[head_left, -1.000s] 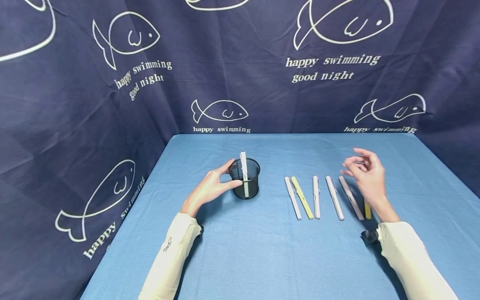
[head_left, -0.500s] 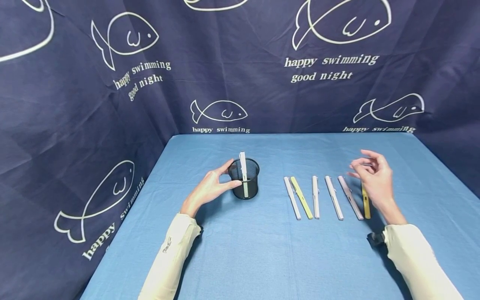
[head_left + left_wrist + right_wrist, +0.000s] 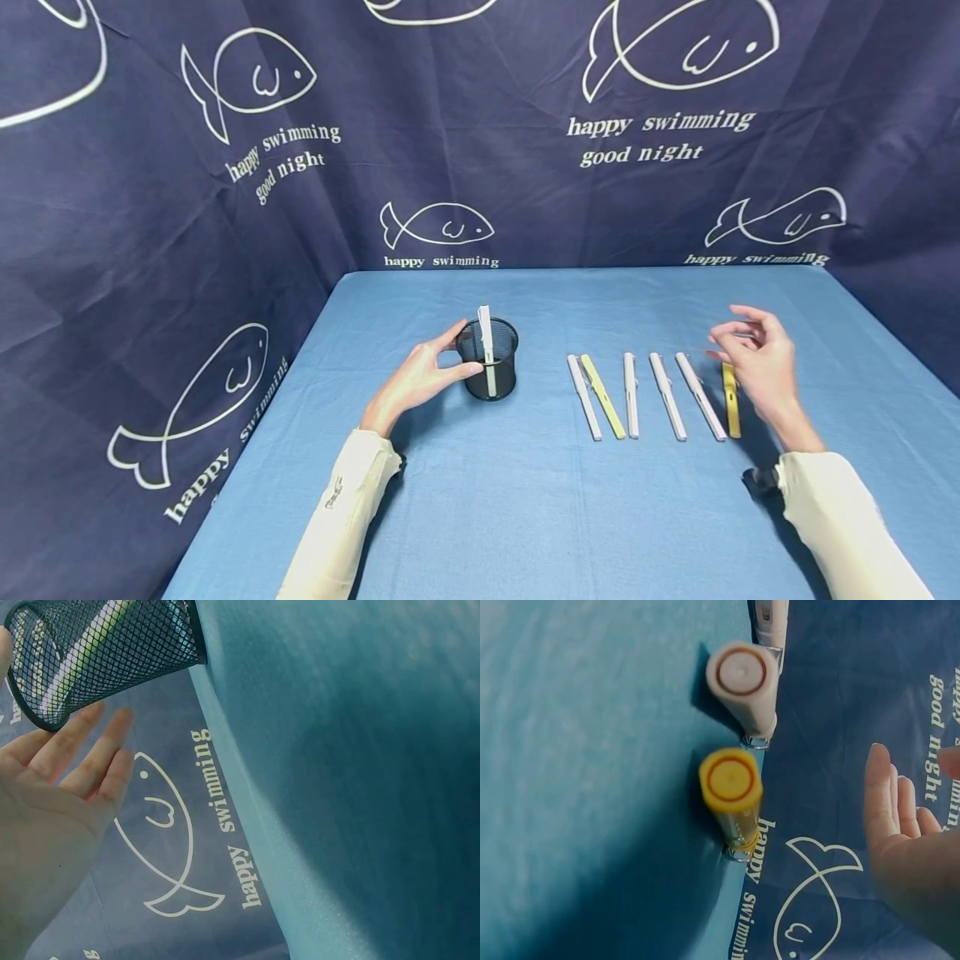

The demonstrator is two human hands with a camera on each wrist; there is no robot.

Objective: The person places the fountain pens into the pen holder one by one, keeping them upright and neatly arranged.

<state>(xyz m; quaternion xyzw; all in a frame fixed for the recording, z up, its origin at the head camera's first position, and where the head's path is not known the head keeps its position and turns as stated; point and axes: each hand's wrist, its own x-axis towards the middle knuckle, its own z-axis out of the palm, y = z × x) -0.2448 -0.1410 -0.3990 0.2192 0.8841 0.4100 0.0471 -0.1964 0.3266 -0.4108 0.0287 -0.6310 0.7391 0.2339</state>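
Note:
My left hand [image 3: 423, 372] grips a black mesh pen holder [image 3: 505, 382] near its rim, the thumb in front and the fingers at the far left side. One white pen [image 3: 486, 329] stands in it, leaning slightly; the left wrist view shows this pen [image 3: 88, 651] through the mesh. Over the table at the right, my right hand [image 3: 763, 358] hovers with loosely bent fingers and holds nothing. Beneath and left of it lies a yellow pen [image 3: 731, 408], its far end close to the fingers. Next to that is a pale pen [image 3: 701, 395].
Further left in the row lie two white pens [image 3: 667, 396] [image 3: 632, 395], a yellow-green pen [image 3: 603, 397] and another pale pen [image 3: 585, 397], these last two nearly touching at the top. A blue cloth [image 3: 510, 517] covers the table. Dark blue fish-print curtains [image 3: 525, 208] hang behind and at the left.
My right hand has shifted to the right and a little nearer, uncovering more of the yellow pen. The left hand and the pen holder have stayed in place.

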